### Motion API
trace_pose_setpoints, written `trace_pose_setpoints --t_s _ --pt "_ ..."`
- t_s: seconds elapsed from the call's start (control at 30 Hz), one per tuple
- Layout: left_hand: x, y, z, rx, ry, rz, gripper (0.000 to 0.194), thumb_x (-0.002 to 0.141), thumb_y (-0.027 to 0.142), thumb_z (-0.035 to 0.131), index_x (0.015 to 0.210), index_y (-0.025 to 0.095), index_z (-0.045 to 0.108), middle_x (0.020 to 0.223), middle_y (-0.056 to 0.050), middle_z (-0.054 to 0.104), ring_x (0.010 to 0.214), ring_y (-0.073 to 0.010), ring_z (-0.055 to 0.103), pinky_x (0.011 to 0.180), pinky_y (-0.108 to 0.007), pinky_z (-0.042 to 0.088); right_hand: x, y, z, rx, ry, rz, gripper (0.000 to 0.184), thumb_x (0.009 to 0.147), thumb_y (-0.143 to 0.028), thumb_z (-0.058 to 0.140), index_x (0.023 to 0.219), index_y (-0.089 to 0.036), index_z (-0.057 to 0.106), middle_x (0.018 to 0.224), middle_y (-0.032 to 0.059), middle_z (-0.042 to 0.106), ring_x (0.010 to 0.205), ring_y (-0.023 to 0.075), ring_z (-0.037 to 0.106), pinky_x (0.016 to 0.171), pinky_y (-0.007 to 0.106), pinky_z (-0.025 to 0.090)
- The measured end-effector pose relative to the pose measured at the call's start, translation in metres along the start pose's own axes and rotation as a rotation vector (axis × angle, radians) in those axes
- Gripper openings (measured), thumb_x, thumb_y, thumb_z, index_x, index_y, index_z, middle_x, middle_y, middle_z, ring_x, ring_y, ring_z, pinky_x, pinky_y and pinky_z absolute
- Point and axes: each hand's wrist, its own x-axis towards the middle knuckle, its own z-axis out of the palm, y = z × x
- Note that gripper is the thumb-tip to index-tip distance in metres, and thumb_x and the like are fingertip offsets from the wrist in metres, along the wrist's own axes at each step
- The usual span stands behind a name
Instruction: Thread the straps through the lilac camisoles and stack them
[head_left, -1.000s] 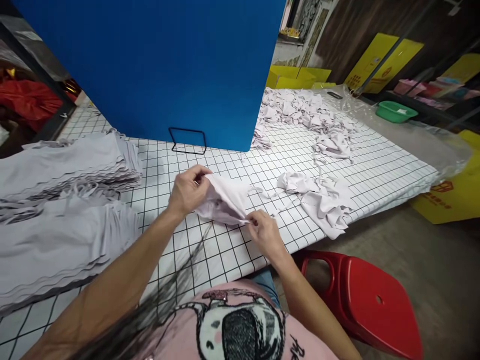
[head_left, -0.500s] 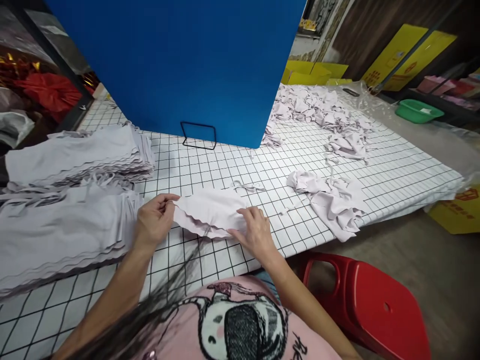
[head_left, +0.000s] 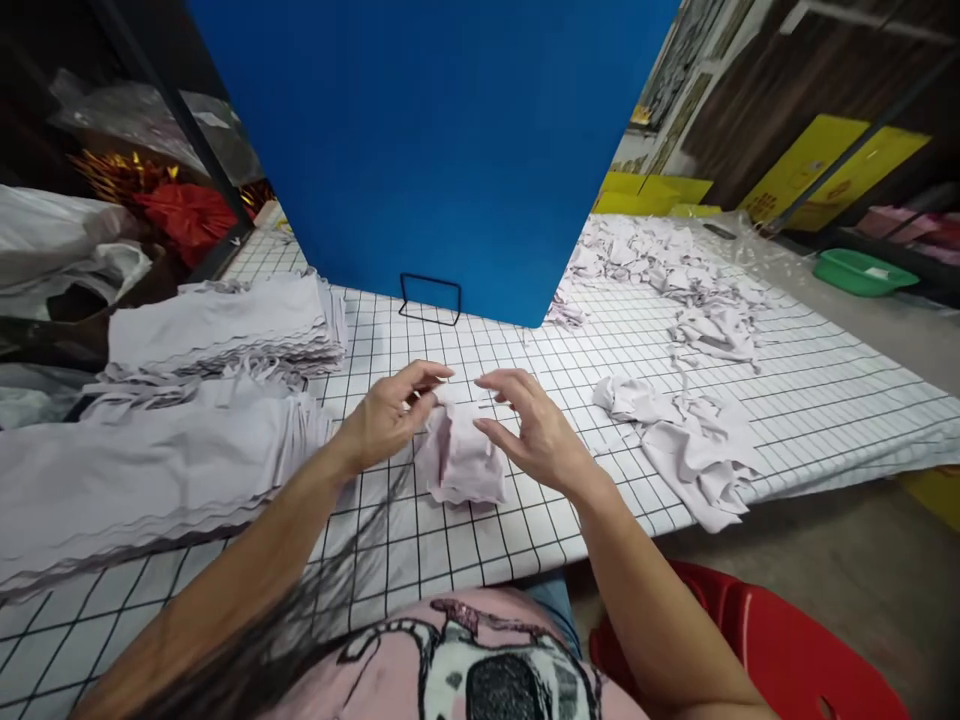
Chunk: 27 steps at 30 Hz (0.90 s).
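A pale pinkish-white fabric piece (head_left: 466,465) with wavy edges lies folded into a small bundle on the checked tablecloth. My left hand (head_left: 390,415) is at its upper left, fingers curved and apart, the thumb close to the fabric's top edge. At the upper right, my right hand (head_left: 529,425) has its thumb and fingers spread, the thumb tip at the fabric's side. Neither hand is closed round it; whether the fingertips touch the cloth I cannot tell. Just beyond the bundle, thin light strips show between my hands.
Two neat stacks of similar fabric (head_left: 217,325) lie on the left. A large blue board (head_left: 442,150) stands ahead with a black wire stand (head_left: 431,300). Crumpled fabric pieces (head_left: 694,440) lie to the right, more behind. A red stool (head_left: 810,650) stands lower right, a green basin (head_left: 862,272) farther off.
The fabric was stretched flat between both hands; now it is folded into a compact bundle. My hands have come closer together and their grip has loosened. The view has shifted slightly.
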Motion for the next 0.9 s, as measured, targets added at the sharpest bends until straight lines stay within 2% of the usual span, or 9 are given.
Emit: trace_pose_setpoints --t_s 0.07,0.2,0.33,0.53,0.6,0.7,0.77,0.83,0.9 --pt "0.013 0.014 0.001 -0.114 -0.073 0.018 0.034 0.093 0.03 0.049 0.125 0.02 0.051 0.097 -0.004 0.066 0.084 -0.0155 0.062 0.073 -0.027 0.049 0.025 -0.007 -0.013 0.043 -0.044 -0.038 0.041 0.093 -0.035 0.059 0.131 -0.027 0.049 0.117 0.0068 0.061 0.098 0.0189 0.058 0.084 0.037 0.052" --pt "0.028 0.023 -0.003 -0.302 -0.009 0.02 0.033 0.094 0.033 0.05 0.125 0.02 0.048 0.087 -0.001 0.063 0.076 -0.0136 0.059 0.07 -0.026 0.047 0.058 -0.008 -0.027 0.104 -0.115 -0.039 0.032 0.092 -0.043 0.06 0.117 -0.023 0.06 0.093 0.003 0.064 0.081 0.015 0.057 0.074 0.031 0.049" --pt "0.035 0.022 -0.007 -0.374 -0.029 0.048 0.033 0.093 0.036 0.053 0.122 0.021 0.05 0.087 -0.002 0.066 0.083 -0.0164 0.063 0.076 -0.029 0.048 0.07 -0.007 -0.031 0.167 -0.13 -0.101 0.033 0.088 -0.044 0.065 0.113 -0.024 0.062 0.11 0.005 0.062 0.091 0.0155 0.056 0.079 0.031 0.048" --pt "0.046 0.031 -0.015 -0.403 -0.023 0.066 0.038 0.09 0.042 0.056 0.12 0.02 0.052 0.09 -0.004 0.069 0.079 -0.0178 0.065 0.067 -0.028 0.049 0.079 -0.016 -0.035 0.205 -0.175 -0.017 0.041 0.085 -0.048 0.066 0.117 -0.022 0.06 0.076 -0.0023 0.05 0.068 0.0111 0.044 0.062 0.026 0.039" --pt "0.048 0.033 -0.016 -0.388 -0.015 0.066 0.039 0.09 0.044 0.056 0.12 0.019 0.053 0.093 -0.006 0.069 0.083 -0.0188 0.066 0.069 -0.029 0.05 0.082 -0.022 -0.039 0.167 -0.152 -0.003 0.038 0.084 -0.049 0.067 0.11 -0.021 0.063 0.07 -0.004 0.045 0.063 0.0102 0.039 0.057 0.025 0.034" --pt "0.044 0.029 -0.012 -0.338 0.005 0.087 0.046 0.088 0.046 0.057 0.125 0.02 0.05 0.103 -0.008 0.068 0.092 -0.0208 0.065 0.076 -0.032 0.051 0.088 -0.032 -0.049 0.176 -0.091 0.009 0.03 0.083 -0.047 0.068 0.091 -0.018 0.064 0.071 -0.0026 0.05 0.062 0.0098 0.04 0.056 0.025 0.033" --pt "0.033 0.019 -0.002 -0.218 -0.021 0.071 0.06 0.079 0.047 0.068 0.129 0.021 0.047 0.109 -0.01 0.066 0.097 -0.0239 0.064 0.078 -0.035 0.052 0.091 -0.038 -0.057 0.214 0.016 -0.002 0.028 0.083 -0.046 0.068 0.083 -0.018 0.062 0.075 -0.0008 0.055 0.066 0.0106 0.045 0.058 0.025 0.035" --pt "0.018 0.006 0.01 -0.052 -0.058 -0.031 0.073 0.07 0.044 0.076 0.132 0.02 0.046 0.108 -0.011 0.067 0.093 -0.0271 0.065 0.072 -0.035 0.052 0.093 -0.041 -0.067 0.235 0.162 -0.01 0.028 0.083 -0.047 0.068 0.083 -0.02 0.062 0.079 0.0001 0.056 0.071 0.0116 0.048 0.062 0.025 0.038" --pt "0.004 -0.007 0.02 0.066 -0.046 -0.132 0.062 0.075 0.041 0.069 0.129 0.02 0.05 0.101 -0.01 0.068 0.086 -0.027 0.065 0.067 -0.035 0.05 0.094 -0.04 -0.077 0.252 0.29 -0.004 0.028 0.082 -0.048 0.069 0.083 -0.021 0.063 0.084 0.0008 0.058 0.077 0.0127 0.051 0.066 0.026 0.041"
